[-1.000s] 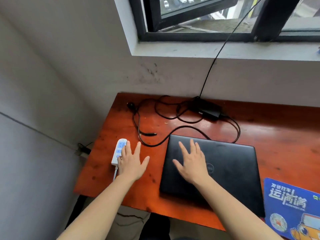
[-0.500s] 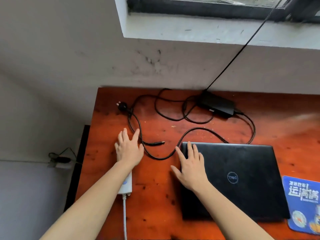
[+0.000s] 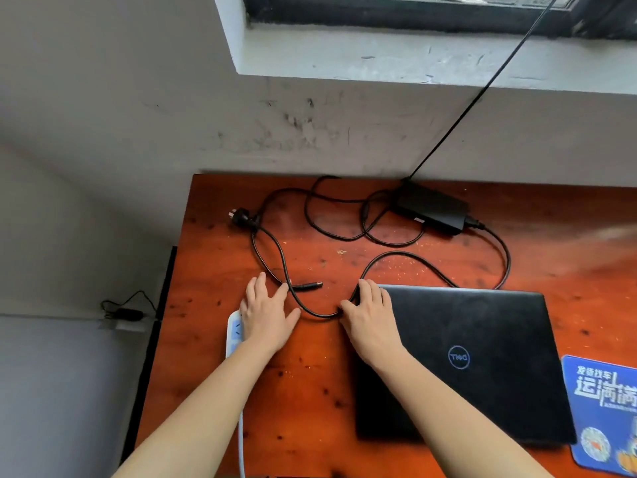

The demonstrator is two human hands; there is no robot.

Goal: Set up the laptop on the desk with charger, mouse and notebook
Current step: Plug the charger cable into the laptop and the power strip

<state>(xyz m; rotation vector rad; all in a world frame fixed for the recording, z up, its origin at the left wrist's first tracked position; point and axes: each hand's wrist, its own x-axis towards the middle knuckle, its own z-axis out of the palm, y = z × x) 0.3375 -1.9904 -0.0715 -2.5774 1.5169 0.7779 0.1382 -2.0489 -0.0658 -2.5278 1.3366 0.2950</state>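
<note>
The left grip (image 3: 267,313) lies palm down w/ fingers straight and a bit spread, pinching nothing. It sits left of the laptop (image 3: 482,357), over the far end of a white power strip (image 3: 234,331). Its index tip is just beside the barrel plug (image 3: 308,286) of the charger lead, but we can't tell if they touch.

The right grip (image 3: 370,317) is flat too, fingers straight and close together, resting on the laptop's far-left corner. Its fingertips and thumb meet the charger cable (image 3: 324,316), which sags in a loop just left of the laptop, btw the two grips. We see no finger curled round it.

The laptop is a black Dell, lid closed, flat on the reddish wooden surface (image 3: 568,243), logo facing up. From the loop the cable arcs away and runs behind the laptop's far edge. The charger brick (image 3: 432,208) lies beyond the laptop, near the wall. The wall plug (image 3: 241,217) lies beyond and to the left of the laptop, near the surface's left edge, plugged into nothing.

Right of the laptop, just beside it, is a blue printed pad (image 3: 603,408) w/ Chinese text, cut off by the frame edge. We can't tell if it's a mouse pad or a notebook.

Beyond the laptop a thin black wire (image 3: 482,94) rises from by the brick to the window sill (image 3: 379,60).
</note>
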